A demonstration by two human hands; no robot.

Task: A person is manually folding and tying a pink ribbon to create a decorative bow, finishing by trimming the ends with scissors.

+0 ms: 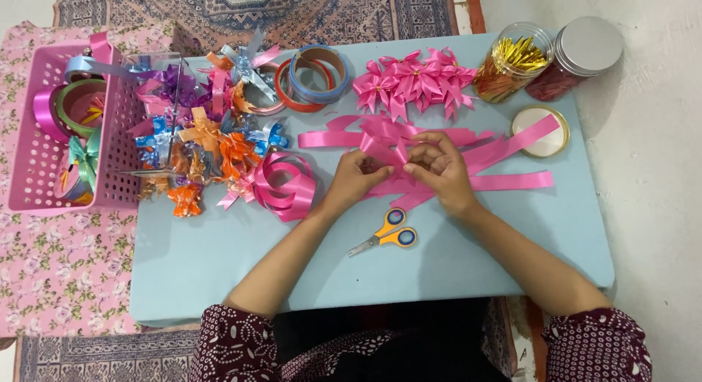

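Observation:
Both my hands meet over the middle of a light blue table (219, 265). My left hand (356, 179) and my right hand (439, 170) pinch a pink ribbon bow (384, 141) between their fingertips. Long pink ribbon strips (512, 181) fan out from the bow to the right and left. Yellow-handled scissors (384, 234) lie just below my hands. A coil of pink ribbon (285, 184) sits left of my left hand.
Finished pink bows (413, 82) are piled at the back. Mixed coloured bows (201, 144) spread at left beside a pink basket (29, 163) with ribbon rolls. Tape rolls (314, 75), two jars (515, 60) and a white roll (540, 131) stand at the back right.

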